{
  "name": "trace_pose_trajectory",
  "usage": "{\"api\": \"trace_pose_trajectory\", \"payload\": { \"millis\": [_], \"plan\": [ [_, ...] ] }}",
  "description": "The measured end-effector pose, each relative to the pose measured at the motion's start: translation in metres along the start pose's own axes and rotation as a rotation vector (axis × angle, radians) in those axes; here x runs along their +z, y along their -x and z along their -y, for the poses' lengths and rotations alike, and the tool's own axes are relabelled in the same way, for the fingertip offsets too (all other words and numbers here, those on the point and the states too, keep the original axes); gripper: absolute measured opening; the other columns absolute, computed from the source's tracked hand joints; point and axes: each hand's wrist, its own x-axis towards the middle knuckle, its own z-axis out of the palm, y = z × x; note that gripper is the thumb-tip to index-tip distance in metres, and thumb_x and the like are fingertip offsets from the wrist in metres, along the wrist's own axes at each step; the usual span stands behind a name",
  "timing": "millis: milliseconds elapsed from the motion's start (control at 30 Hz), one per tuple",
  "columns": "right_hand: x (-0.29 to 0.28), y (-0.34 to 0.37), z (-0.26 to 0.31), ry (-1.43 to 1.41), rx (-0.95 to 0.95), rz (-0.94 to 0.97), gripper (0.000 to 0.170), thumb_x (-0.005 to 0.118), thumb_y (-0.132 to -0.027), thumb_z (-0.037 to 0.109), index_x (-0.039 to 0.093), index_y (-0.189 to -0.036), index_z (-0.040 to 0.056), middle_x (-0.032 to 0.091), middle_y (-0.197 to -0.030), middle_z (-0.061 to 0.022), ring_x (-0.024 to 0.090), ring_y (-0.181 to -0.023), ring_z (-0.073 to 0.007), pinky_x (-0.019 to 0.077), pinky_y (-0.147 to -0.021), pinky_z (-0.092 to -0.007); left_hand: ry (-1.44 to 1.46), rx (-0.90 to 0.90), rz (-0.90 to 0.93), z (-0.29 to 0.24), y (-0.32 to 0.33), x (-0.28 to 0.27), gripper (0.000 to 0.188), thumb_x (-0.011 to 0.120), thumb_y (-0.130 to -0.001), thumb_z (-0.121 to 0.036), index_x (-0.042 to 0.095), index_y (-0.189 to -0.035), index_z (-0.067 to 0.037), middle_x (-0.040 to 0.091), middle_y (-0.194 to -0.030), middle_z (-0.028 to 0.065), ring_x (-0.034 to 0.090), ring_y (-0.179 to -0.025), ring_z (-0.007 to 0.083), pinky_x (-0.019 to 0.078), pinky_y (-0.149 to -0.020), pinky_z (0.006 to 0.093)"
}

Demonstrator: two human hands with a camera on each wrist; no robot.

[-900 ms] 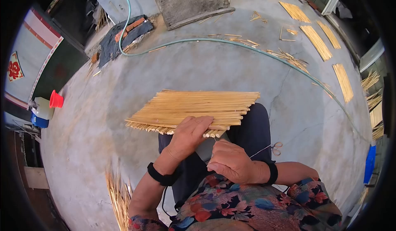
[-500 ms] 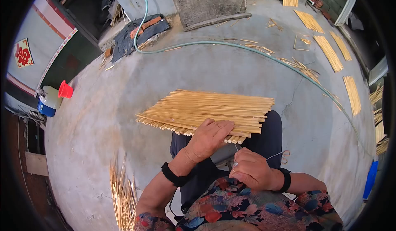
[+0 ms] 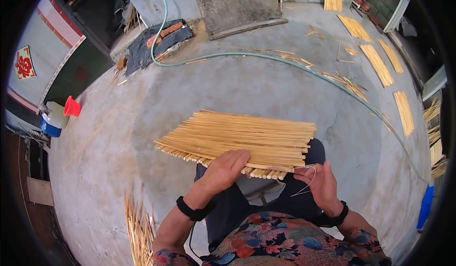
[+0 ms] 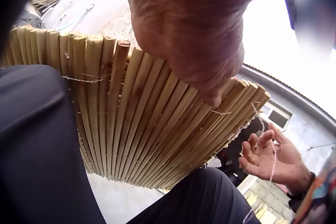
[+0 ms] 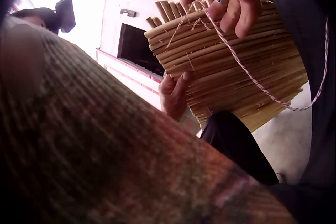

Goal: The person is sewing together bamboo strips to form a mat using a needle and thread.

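A mat of tan stalks (image 3: 237,135) lies across the person's knees, its front row of stalk ends facing the body. The left hand (image 3: 224,171) grips its near edge, fingers on top; in the right wrist view its thumb side (image 5: 176,95) shows at the mat's edge. Close to the mat's right corner, the right hand (image 3: 325,187) pinches a thin twisted twine (image 5: 244,71) with loosely bent fingers. A ring shows on that hand. The twine runs from the stalk ends over the fingers and hangs in a long loop. Short twine ends stick out of the mat.
A bundle of loose stalks (image 3: 138,228) stands at lower left. Across the floor runs a green hose (image 3: 228,54). Several flat stalk mats (image 3: 376,65) lie at the right, with scattered stalk pieces (image 3: 344,83) nearby. A red bucket (image 3: 72,106) is at far left.
The right hand has gone from a fist below the mat's front edge up and right to its corner, its fingers loosened. Scissors seen beside it earlier no longer show. The left hand keeps its grip.
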Motion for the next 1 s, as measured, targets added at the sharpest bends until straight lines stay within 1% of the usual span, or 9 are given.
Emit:
{"api": "trace_pose_trajectory", "payload": {
  "millis": [33, 100, 200, 233, 267, 367, 567, 867, 1000],
  "plan": [
    [-0.006, 0.000, 0.003, 0.005, 0.001, -0.007, 0.063, 0.030, -0.095, 0.053, 0.061, -0.095, -0.0016, 0.059, -0.107, -0.0189, 0.058, -0.102, -0.0327, 0.0417, -0.094, -0.0451, -0.010, 0.030, 0.008, -0.003, -0.002, -0.003, 0.045, 0.061, -0.071, -0.005, 0.050, -0.115, 0.002, 0.059, -0.108, 0.0185, 0.059, -0.098, 0.0334, 0.0491, -0.083, 0.0398],
    [-0.010, -0.003, 0.015, -0.066, 0.358, -0.083, 0.071, 0.026, -0.093, 0.059, 0.049, -0.118, -0.0038, 0.055, -0.117, -0.0203, 0.056, -0.107, -0.0341, 0.0443, -0.092, -0.0455, -0.012, 0.055, 0.021, -0.013, -0.001, -0.010, 0.041, 0.058, -0.074, -0.006, 0.050, -0.113, 0.004, 0.059, -0.108, 0.0194, 0.059, -0.099, 0.0336, 0.0485, -0.085, 0.0404],
    [-0.009, -0.019, 0.029, -0.159, 0.295, -0.050, 0.073, 0.029, -0.093, 0.058, 0.037, -0.129, -0.0050, 0.052, -0.122, -0.0211, 0.056, -0.107, -0.0338, 0.0463, -0.090, -0.0451, -0.027, 0.135, 0.043, -0.029, 0.002, -0.018, 0.039, 0.055, -0.077, -0.009, 0.051, -0.112, 0.004, 0.058, -0.111, 0.0195, 0.058, -0.103, 0.0337, 0.0477, -0.087, 0.0422],
    [-0.005, -0.021, 0.037, -0.238, 0.332, -0.028, 0.060, 0.042, -0.094, 0.045, 0.040, -0.127, -0.0045, 0.053, -0.121, -0.0199, 0.057, -0.107, -0.0306, 0.0462, -0.091, -0.0425, -0.045, 0.151, 0.044, -0.037, 0.006, -0.018, 0.039, 0.057, -0.073, -0.008, 0.053, -0.110, 0.005, 0.059, -0.112, 0.0192, 0.058, -0.105, 0.0338, 0.0483, -0.087, 0.0424],
    [-0.002, -0.018, 0.035, -0.236, 0.334, -0.039, 0.060, 0.042, -0.094, 0.045, 0.040, -0.127, -0.0045, 0.053, -0.121, -0.0199, 0.057, -0.107, -0.0306, 0.0462, -0.091, -0.0425, -0.064, 0.168, 0.046, -0.043, 0.011, -0.016, 0.039, 0.059, -0.070, -0.006, 0.055, -0.107, 0.006, 0.060, -0.112, 0.0188, 0.058, -0.107, 0.0339, 0.0488, -0.086, 0.0426],
    [-0.006, -0.021, 0.016, -0.216, 0.325, -0.132, 0.045, 0.059, -0.087, 0.011, 0.042, -0.126, -0.0041, 0.053, -0.121, -0.0166, 0.056, -0.109, -0.0241, 0.0456, -0.094, -0.0374, -0.124, 0.163, 0.041, -0.066, 0.031, 0.000, 0.034, 0.055, -0.077, -0.013, 0.056, -0.108, 0.001, 0.057, -0.116, 0.0179, 0.055, -0.109, 0.0350, 0.0460, -0.089, 0.0441],
    [-0.022, -0.027, 0.003, -0.189, 0.327, -0.052, 0.045, 0.058, -0.087, 0.007, 0.040, -0.127, -0.0037, 0.051, -0.125, -0.0171, 0.053, -0.112, -0.0269, 0.0438, -0.097, -0.0390, -0.223, 0.156, -0.058, -0.082, 0.055, 0.035, 0.035, 0.056, -0.080, -0.021, 0.060, -0.114, -0.013, 0.057, -0.119, 0.0076, 0.052, -0.110, 0.0313, 0.0442, -0.087, 0.0402],
    [-0.034, -0.047, -0.020, -0.117, 0.243, 0.060, 0.048, 0.060, -0.083, 0.002, 0.041, -0.127, -0.0007, 0.051, -0.126, -0.0137, 0.053, -0.113, -0.0251, 0.0443, -0.096, -0.0398, -0.313, 0.146, 0.053, -0.065, 0.074, 0.050, 0.053, 0.053, -0.081, -0.024, 0.046, -0.133, -0.016, 0.045, -0.134, 0.0039, 0.046, -0.117, 0.0279, 0.0385, -0.094, 0.0376],
    [-0.035, -0.056, -0.025, -0.121, 0.197, 0.097, 0.049, 0.059, -0.082, 0.001, 0.041, -0.127, -0.0005, 0.053, -0.124, -0.0137, 0.054, -0.111, -0.0255, 0.0452, -0.095, -0.0387, -0.259, 0.133, 0.075, -0.055, 0.073, 0.048, 0.051, 0.047, -0.086, -0.019, 0.040, -0.136, -0.018, 0.041, -0.138, 0.0048, 0.039, -0.128, 0.0231, 0.0294, -0.103, 0.0471]
  ]
}}
